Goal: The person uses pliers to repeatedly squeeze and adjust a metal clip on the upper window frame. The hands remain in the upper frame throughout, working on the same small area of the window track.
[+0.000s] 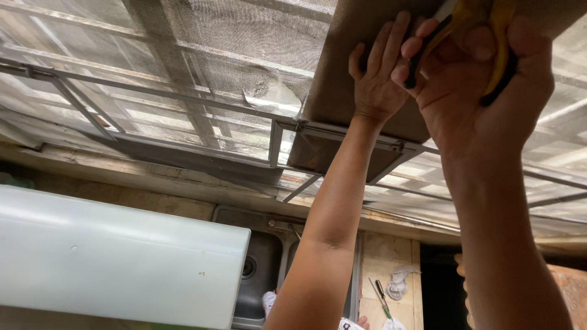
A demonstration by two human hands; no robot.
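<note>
My left hand (376, 82) is raised and pressed flat against a brown board (342, 73) that lies over a mesh window screen (232, 55), fingers pointing up. Just to its right, my right hand (483, 79) is closed around a tool with yellow and black handles (498, 55); the tool's tip touches the board near my left fingertips. The tool's working end is hidden by my fingers. The board's lower edge sits in a grey metal frame (391, 146).
Grey metal window bars (153, 91) run across the mesh. A long white panel (116, 256) fills the lower left. Below are a steel sink (260, 275) and a stone counter (391, 256) with a green-handled screwdriver (382, 299) and crumpled white cloth (400, 282).
</note>
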